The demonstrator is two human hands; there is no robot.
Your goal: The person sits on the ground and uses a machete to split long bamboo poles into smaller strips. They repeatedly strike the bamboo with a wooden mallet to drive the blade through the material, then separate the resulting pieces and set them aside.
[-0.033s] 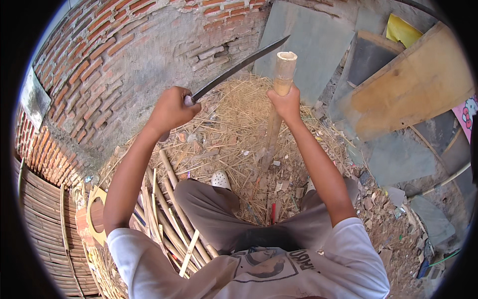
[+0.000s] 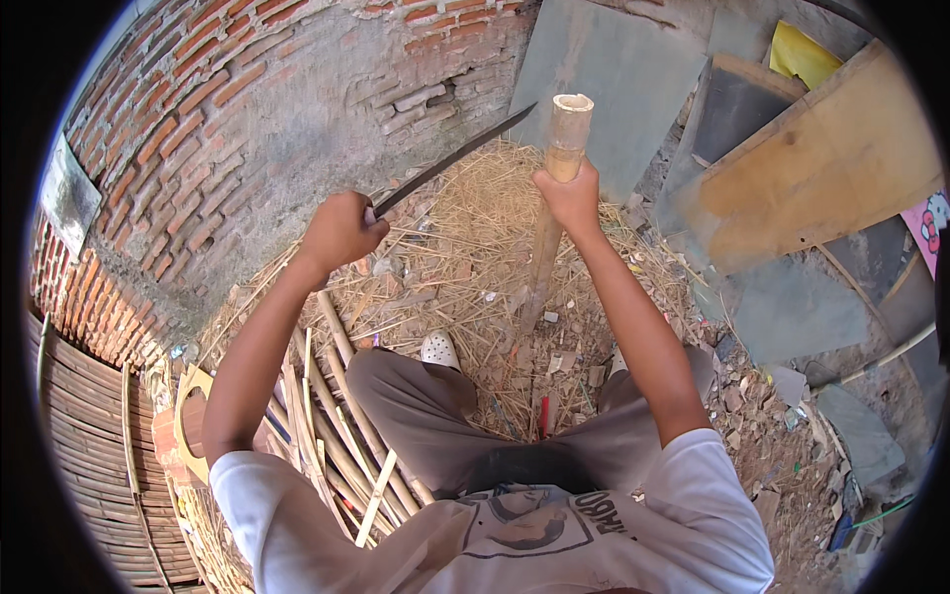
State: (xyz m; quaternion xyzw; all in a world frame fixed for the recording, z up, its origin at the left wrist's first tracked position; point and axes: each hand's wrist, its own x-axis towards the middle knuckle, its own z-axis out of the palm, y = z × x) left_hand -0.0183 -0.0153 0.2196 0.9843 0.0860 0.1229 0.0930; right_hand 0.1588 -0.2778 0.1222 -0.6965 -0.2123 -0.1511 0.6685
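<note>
Left grip (image 2: 341, 230) closed on a knife (image 2: 457, 156), right grip (image 2: 572, 198) around a near-upright bamboo pole (image 2: 569, 129) in front of us, we seem to be readying a cut, which calls for steady aim.

White short-sleeved T-shirt (image 2: 396, 554), dark framed print (image 2: 526, 533) on its front, grey-brown trousers (image 2: 411, 421), white perforated clogs (image 2: 438, 348)

I see a brick wall (image 2: 203, 134) beyond the left hand (image 2: 341, 233), grey plaster (image 2: 322, 109) patching its face. A grey panel (image 2: 633, 84) leans past the right hand (image 2: 572, 198); farther right I make out a brown board (image 2: 821, 168). Beneath both hands, straw (image 2: 485, 203) litters the dirt floor (image 2: 782, 445), with rubble (image 2: 734, 398) to the right hand's right. On the left hand's outer side, I get a slatted screen (image 2: 84, 450). Daylight looks even.
</note>
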